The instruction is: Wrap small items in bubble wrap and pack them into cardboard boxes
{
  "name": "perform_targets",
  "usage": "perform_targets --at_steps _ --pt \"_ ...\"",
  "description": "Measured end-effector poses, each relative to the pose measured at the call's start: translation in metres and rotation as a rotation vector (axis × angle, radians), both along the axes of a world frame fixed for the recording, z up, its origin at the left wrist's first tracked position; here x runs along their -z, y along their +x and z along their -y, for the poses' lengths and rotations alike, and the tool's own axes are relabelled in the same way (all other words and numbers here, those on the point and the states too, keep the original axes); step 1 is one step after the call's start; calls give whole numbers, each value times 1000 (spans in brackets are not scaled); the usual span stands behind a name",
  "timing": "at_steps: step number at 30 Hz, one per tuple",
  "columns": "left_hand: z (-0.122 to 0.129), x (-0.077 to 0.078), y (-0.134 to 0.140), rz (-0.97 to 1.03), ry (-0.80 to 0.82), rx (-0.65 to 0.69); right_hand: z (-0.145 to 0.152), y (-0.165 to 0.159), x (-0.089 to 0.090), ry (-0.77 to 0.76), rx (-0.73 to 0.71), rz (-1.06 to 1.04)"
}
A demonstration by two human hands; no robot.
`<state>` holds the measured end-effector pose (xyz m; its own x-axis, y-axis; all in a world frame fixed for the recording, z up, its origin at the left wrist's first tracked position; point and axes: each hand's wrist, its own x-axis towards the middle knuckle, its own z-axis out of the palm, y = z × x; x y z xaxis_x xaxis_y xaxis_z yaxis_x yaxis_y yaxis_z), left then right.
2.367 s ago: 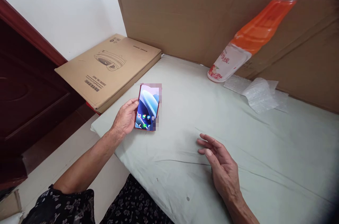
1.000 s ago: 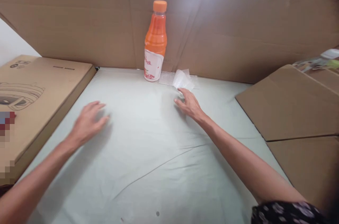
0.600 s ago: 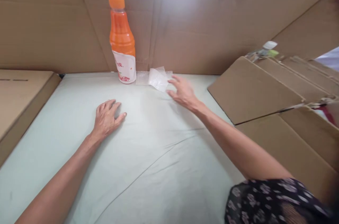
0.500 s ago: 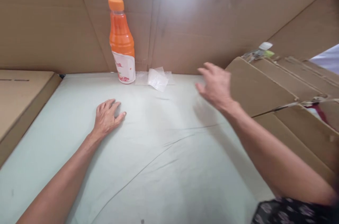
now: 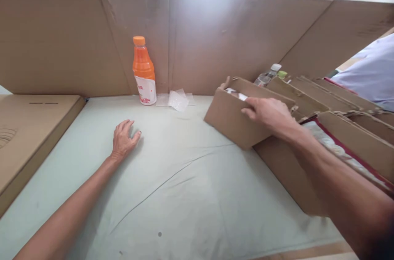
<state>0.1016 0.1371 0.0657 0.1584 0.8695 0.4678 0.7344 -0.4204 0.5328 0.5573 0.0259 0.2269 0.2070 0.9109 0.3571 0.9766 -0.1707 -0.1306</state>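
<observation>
My left hand (image 5: 123, 140) lies on the pale green table cover, fingers spread and holding nothing. To the right, my right hand (image 5: 271, 114) is at the near wall of a small open cardboard box (image 5: 234, 118). Its thumb shows outside the wall, while the other fingers go over the rim and are partly hidden. White and dark items (image 5: 236, 94) show inside the box, too small to make out. Beyond my left hand stands an orange-capped bottle (image 5: 144, 73) of orange drink with a white label. Beside it lie clear plastic pieces (image 5: 178, 100).
More open cardboard boxes (image 5: 363, 133) stand in rows at the right, one holding round pale items. A clear bottle (image 5: 269, 74) leans behind them. A flat carton (image 5: 40, 128) lies at the left. A tall cardboard wall (image 5: 200, 38) closes off the back; people are partly visible beyond.
My right hand has gone from above the table to the small box, which now sits turned and farther left. My left hand stays put. The camera view has tipped up.
</observation>
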Motion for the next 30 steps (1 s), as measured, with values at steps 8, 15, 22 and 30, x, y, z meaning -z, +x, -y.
perform_targets --at_steps 8,15,22,30 --pt "95 -19 -19 240 -228 194 90 -149 -33 84 -603 -202" --pt "163 -7 -43 355 -400 250 109 -102 46 150 -124 -692" --pt "178 -18 -18 314 -417 209 107 -147 126 -185 -331 -790" --pt "97 -31 -16 452 -427 19 24 -173 116 -165 -353 -826"
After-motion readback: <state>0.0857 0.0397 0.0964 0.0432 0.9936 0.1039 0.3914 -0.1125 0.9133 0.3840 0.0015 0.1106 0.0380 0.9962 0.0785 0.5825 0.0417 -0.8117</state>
